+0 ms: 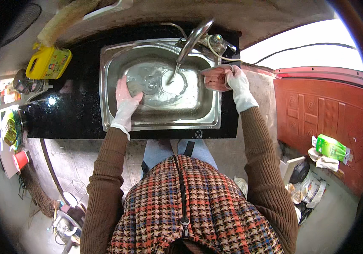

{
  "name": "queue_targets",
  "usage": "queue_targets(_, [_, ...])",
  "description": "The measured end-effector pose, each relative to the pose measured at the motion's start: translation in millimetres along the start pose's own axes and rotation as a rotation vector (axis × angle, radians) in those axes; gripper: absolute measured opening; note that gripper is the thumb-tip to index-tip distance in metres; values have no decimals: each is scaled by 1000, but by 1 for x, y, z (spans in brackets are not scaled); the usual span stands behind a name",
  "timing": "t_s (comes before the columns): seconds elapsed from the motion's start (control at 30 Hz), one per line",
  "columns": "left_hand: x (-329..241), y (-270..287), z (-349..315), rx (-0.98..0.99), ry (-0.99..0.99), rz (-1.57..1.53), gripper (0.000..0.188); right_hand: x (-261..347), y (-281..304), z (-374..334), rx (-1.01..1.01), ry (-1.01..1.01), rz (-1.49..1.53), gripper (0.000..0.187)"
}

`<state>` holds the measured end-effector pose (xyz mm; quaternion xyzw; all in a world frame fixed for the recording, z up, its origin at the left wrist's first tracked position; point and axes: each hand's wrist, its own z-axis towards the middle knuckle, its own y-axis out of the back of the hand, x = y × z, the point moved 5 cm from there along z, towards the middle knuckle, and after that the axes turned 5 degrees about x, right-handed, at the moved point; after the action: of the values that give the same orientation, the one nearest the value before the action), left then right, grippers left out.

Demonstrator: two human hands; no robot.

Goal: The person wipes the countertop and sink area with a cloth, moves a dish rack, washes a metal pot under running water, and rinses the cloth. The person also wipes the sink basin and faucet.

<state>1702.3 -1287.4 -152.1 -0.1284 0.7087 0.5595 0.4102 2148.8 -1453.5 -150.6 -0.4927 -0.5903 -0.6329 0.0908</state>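
Both my hands wear thin whitish see-through gloves. My left hand [127, 101] is inside the left part of the steel sink [160, 122], its thumb and fingers curled about a small grey wad [135, 88] whose kind I cannot make out. At the sink's right rim, my right hand [238, 84] grips a shiny reddish-brown dish [216, 78] by its right edge, tilted over the basin. A chrome faucet [192, 41] arches between my hands, its spout over the basin. Water [156, 99] swirls on the sink's bottom around a bright patch.
The sink is set in a black countertop [71, 110]. A yellow jug [49, 62] stands on its left side. A pale hose [217, 54] runs behind the faucet. A red panelled door [317, 110] rises at right, with a green packet [331, 147] near it.
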Motion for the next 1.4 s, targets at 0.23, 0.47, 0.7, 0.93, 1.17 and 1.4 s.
queue_targets(0.23, [-76,-102,1,273,302,-588,70,68,-32,-20,496,-167,1297,43])
queue_targets(0.47, [-100,-128,18,590,396,-1131,30,105,-54,0,519,-63,1361,51])
queue_targets(0.7, [-96,-85,28,310,356,-1399,29,122,-118,-8,948,-148,550,43])
queue_targets(0.93, [-76,-119,16,406,766,-1555,77,190,-137,-9,386,257,201,26])
queue_targets(1.17, [-66,-162,32,413,524,-1874,37,184,-142,-66,388,375,-146,31])
queue_targets(1.4, [-53,-201,33,67,944,-1735,39,138,-147,-4,427,-46,-152,55])
